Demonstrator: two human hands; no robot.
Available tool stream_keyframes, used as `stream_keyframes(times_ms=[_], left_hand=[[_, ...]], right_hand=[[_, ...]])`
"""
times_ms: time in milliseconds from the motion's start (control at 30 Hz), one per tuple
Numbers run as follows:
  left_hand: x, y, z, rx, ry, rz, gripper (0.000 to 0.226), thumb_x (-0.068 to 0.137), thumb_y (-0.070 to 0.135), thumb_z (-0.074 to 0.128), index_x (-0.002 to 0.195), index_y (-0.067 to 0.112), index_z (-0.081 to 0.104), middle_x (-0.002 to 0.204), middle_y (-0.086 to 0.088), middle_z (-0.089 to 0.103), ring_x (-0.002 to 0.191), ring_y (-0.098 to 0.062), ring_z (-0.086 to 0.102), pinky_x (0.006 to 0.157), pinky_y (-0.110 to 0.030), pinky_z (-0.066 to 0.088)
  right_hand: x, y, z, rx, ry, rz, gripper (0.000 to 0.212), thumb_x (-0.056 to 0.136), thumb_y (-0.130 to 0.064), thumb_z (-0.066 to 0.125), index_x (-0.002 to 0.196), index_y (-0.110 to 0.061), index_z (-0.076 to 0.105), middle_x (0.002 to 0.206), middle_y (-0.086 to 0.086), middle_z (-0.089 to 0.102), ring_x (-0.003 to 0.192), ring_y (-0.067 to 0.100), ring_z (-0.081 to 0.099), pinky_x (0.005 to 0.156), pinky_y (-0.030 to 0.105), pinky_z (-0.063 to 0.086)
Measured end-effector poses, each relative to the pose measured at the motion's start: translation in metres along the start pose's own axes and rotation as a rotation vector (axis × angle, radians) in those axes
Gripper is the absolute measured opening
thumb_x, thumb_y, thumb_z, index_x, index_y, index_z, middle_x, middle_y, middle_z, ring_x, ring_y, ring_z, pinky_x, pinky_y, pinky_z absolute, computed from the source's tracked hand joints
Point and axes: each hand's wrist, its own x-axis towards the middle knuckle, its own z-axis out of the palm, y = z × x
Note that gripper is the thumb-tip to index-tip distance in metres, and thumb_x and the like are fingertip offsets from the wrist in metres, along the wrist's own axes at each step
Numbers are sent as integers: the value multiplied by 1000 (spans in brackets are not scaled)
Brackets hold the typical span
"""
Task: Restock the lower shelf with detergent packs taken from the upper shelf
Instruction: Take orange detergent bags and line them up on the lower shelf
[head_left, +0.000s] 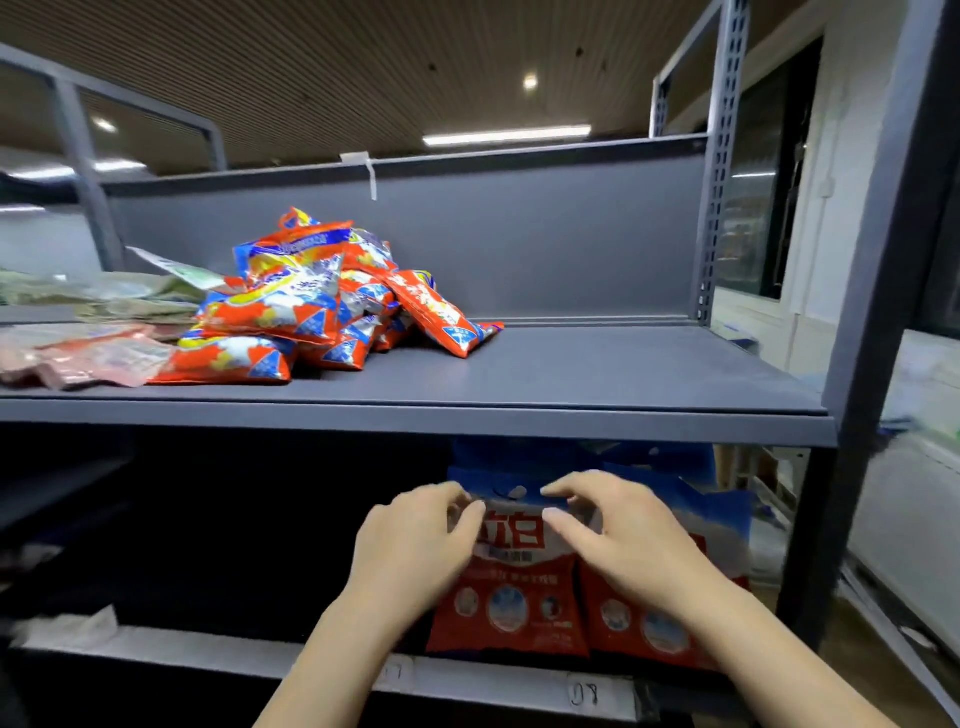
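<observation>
Two bare hands meet at the top of a red, white and blue detergent bag (506, 582) that stands upright on the lower shelf (322, 662), close to its front edge. The left hand (415, 545) has its fingers curled over the bag's top left corner, thumb in front, pinching the upper edge; the right hand (618, 530) does the same at the top right, fingers arched over the blue band and thumb pressing toward the printed face. Just beside this bag, to its right and touching it, stands a second detergent bag (670, 629) of the same print, partly hidden behind the right wrist. Further blue bag tops show behind the pair (how many is hard to tell in the shadow under the shelf board). On the upper shelf (571, 374) lies a loose heap of smaller orange and blue detergent packs (311, 306), piled left of centre, with one pack (441, 312) slumped off its right side. Left of the heap rest pale pink packets (78, 358) and greenish packets (104, 293). A handwritten label (584, 693) sits on the lower shelf's front rail.
</observation>
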Motion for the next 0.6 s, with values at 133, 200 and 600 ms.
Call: stream_keyframes(times_ms=[133,200,600], left_hand=[[17,-7,-52,-16,113,-23,28,91,49,48,100,29,66,102,12,69,98,-13,63,85,-35,49],[32,-17,-73,-29,149,-54,27,92,47,48,102,29,66,104,11,68,101,-14,62,87,-36,49],[150,-155,-142,-128,345,-159,40,92,43,50,123,20,58,125,-7,60,114,-30,54,92,-42,45]], right_hand=[[30,-34,-16,72,89,-70,20,90,-42,57,107,-35,65,103,-24,63,93,-5,58,83,24,48],[48,-49,-17,81,123,-86,20,90,-41,57,105,-32,66,103,-20,66,92,-3,60,85,29,49],[199,-94,17,53,172,150,22,87,-42,58,103,-28,66,108,-7,67,96,15,60,80,31,48]])
